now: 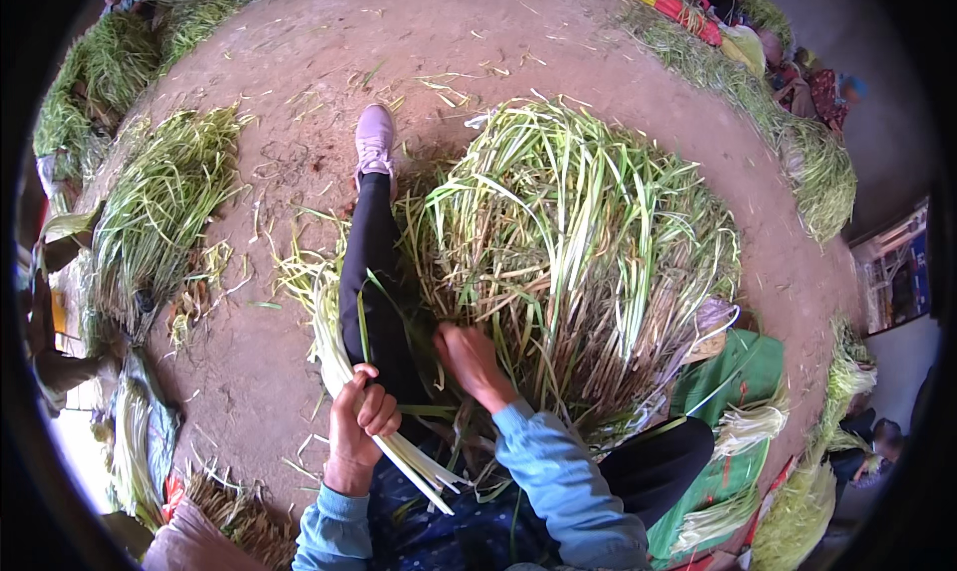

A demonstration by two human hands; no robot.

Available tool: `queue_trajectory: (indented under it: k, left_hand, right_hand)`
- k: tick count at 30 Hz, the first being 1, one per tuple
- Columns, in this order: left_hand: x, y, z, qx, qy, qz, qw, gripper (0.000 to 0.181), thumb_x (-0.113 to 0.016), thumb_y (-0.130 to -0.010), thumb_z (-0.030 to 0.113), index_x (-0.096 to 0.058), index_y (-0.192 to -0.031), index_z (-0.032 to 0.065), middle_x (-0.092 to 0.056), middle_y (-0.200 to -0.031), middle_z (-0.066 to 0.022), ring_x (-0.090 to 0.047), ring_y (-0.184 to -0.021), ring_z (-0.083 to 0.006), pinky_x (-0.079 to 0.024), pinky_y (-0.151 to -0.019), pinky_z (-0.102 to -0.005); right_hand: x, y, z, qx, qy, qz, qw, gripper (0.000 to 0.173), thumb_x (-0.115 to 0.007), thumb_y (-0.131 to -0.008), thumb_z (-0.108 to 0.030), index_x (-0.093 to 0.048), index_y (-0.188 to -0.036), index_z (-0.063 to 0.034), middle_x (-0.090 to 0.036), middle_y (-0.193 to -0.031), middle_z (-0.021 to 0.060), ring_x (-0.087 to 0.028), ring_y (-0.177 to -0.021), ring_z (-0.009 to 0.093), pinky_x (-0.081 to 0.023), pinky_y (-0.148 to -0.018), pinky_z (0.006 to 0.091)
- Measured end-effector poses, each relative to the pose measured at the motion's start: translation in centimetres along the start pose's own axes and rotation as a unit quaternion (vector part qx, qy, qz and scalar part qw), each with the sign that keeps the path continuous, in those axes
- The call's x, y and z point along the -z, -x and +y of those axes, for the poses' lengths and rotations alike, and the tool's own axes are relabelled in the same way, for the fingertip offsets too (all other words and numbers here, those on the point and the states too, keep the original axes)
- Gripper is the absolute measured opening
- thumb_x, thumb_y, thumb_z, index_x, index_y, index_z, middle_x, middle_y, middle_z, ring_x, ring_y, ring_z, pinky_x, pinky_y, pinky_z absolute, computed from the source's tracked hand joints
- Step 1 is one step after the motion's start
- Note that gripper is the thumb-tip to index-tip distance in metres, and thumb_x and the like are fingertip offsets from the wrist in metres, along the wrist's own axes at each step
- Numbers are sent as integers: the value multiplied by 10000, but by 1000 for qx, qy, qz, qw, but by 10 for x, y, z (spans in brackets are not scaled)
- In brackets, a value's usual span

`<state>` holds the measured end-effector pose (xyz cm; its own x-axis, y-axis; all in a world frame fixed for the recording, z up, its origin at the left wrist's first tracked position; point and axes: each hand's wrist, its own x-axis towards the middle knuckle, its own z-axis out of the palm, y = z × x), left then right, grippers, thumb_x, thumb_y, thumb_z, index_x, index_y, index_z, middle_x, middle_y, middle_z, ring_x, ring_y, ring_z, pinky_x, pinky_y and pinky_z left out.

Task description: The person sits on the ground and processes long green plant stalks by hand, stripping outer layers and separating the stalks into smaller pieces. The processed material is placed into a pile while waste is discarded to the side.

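Observation:
My left hand [362,414] is closed around a bundle of peeled pale stalks [340,346], likely green garlic or a similar leafy vegetable. The bundle's cut-looking white ends point down over my lap, and its yellow-green tops lie beside my outstretched leg. My right hand [471,361] is above my lap with its fingers curled, blurred, at the near left edge of a big heap of long green stalks [553,257]. Whether anything sits between those fingers is hidden. Loose leaf strips [426,411] lie between both hands.
On the right, bundles of white stalks [751,425] rest on a green woven sheet [729,376]. Another heap [161,204] lies on the left, and a dark pile of scraps [232,507] below it. Other people [819,96] sit by heaps along the rim. Leaf bits litter the earthen floor [419,40].

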<state>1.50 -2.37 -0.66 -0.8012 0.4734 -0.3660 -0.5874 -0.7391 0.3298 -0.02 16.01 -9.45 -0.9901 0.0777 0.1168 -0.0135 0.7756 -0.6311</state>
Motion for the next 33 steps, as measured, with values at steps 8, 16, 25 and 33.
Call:
queue_trajectory:
  k: [8,16,25,33]
  left_hand:
    - [1,-1,-3,-21,-32,-25,999,185,-360,-933,224,-447,-986,70,-238,-445,45,-223,-358,-56,-236,-337,-206]
    - [0,-2,-4,-19,-47,3,999,173,-377,-919,223,-467,-966,83,-232,-436,41,-233,-356,-62,-241,-343,-214]
    - [2,-1,-5,-14,-45,-4,999,176,-407,-909,236,-469,-954,78,-236,-438,36,-239,-357,-67,-246,-348,-219]
    - [-28,15,5,40,-212,61,975,265,-480,-868,238,-520,-986,5,-284,-441,18,-270,-363,-90,-274,-372,-243]
  right_hand:
    - [64,43,-3,-218,-272,101,932,107,-551,-853,-104,-592,-904,-20,-548,-577,11,-509,-477,55,-397,-389,187]
    - [61,-37,25,-133,-137,243,951,159,-507,-875,-186,-579,-899,-46,-566,-537,51,-507,-406,127,-373,-353,255]
    - [87,-30,16,-197,-412,92,885,189,-594,-824,-230,-597,-854,-44,-563,-604,50,-476,-399,66,-396,-310,199]
    - [109,74,-79,16,-270,-182,945,174,-595,-794,-198,-516,-748,-51,-509,-501,102,-519,-425,223,-398,-420,338]
